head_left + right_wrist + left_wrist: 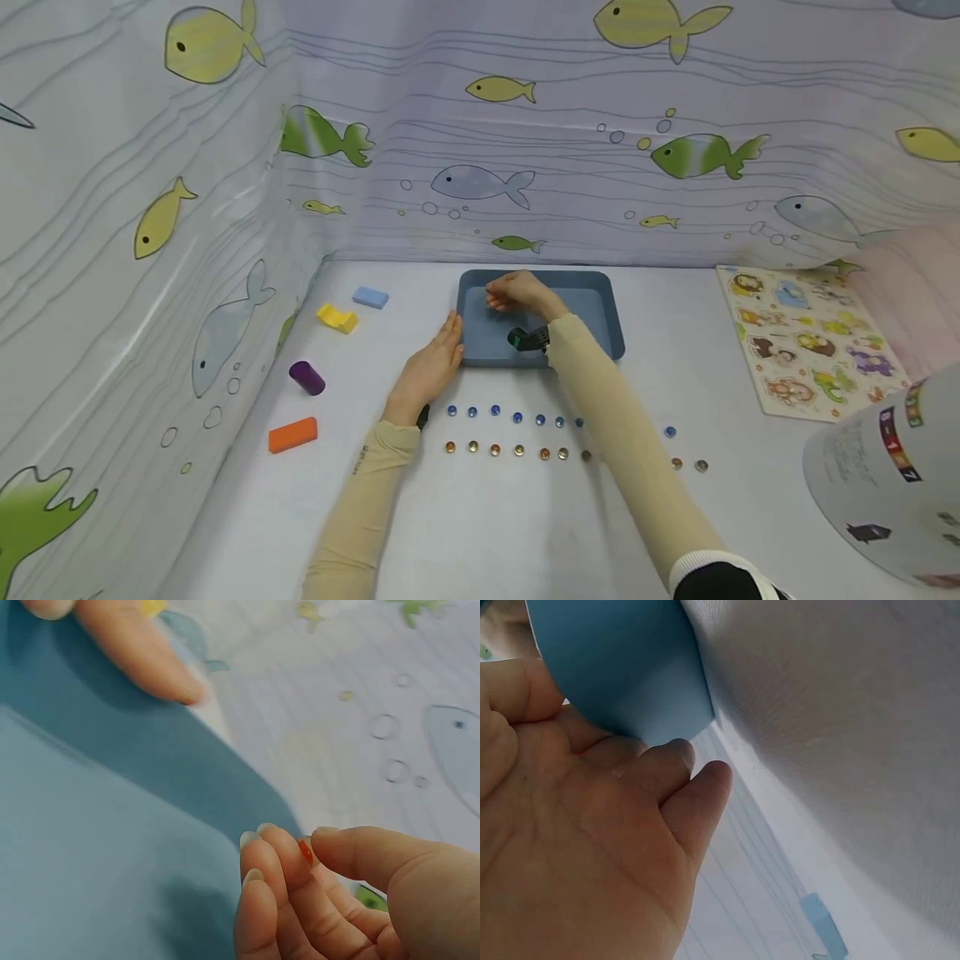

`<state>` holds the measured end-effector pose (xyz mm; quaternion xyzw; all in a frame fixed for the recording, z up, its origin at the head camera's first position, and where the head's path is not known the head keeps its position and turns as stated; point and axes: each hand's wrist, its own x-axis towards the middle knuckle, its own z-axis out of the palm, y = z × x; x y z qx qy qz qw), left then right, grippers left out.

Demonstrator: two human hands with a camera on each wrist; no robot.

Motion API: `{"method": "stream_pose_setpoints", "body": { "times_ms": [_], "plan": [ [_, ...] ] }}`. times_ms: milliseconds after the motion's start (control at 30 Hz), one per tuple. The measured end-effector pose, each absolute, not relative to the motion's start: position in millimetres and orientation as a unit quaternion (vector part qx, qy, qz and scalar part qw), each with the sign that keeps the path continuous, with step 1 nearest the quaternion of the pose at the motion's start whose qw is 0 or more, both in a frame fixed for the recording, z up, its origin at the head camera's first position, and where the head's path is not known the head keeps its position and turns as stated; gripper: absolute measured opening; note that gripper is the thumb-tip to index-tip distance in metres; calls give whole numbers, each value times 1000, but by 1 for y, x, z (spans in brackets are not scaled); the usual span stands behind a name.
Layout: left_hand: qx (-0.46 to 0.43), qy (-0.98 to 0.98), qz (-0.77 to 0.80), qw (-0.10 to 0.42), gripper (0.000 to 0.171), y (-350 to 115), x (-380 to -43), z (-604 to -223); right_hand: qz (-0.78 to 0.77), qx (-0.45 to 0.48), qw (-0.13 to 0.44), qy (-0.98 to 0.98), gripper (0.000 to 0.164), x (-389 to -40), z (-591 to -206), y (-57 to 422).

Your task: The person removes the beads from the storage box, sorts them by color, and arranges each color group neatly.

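A blue-grey tray (495,346) lies at the back of the white table. Over its left part, my right hand (527,294) pinches a small shiny orange-red bead (305,852) between thumb and fingertips. Fairly straight fingers of my left hand (426,372) touch the tray's left side. The left wrist view shows that palm beside the tray's outer wall (630,667). In front of the tray, a row of blue beads (495,410) runs above a row of amber beads (495,451). My right forearm hides part of both rows.
Right of that forearm lie a blue bead (671,432) and two brownish ones. On the left are a light blue block (371,297), yellow curved block (337,318), purple cylinder (307,377) and orange block (293,435). An animal picture board (813,346) and white drum (847,467) stand right.
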<state>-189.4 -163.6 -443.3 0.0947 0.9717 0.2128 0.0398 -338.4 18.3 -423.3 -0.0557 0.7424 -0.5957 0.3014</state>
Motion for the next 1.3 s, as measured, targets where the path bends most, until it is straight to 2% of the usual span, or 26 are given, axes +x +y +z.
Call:
{"method": "stream_pose_setpoints", "body": {
  "times_ms": [233,500,867,1100,1167,1300],
  "plan": [
    [99,974,197,45,57,-162,-190,-439,-612,-88,276,736,44,-337,-405,81],
    [99,975,196,33,57,-167,-190,-437,-602,-117,255,748,41,-307,-392,156],
    [95,970,221,44,57,-166,-189,-445,-584,-118,249,764,47,-250,-398,233],
    [92,968,230,42,56,-165,-190,-449,-598,-92,242,758,25,-209,-415,280],
    [94,968,230,43,56,-164,-190,-448,-594,-78,242,764,26,-195,-421,293],
    [98,967,229,45,56,-162,-191,-445,-576,-51,245,778,40,-166,-432,317]
  ]
}}
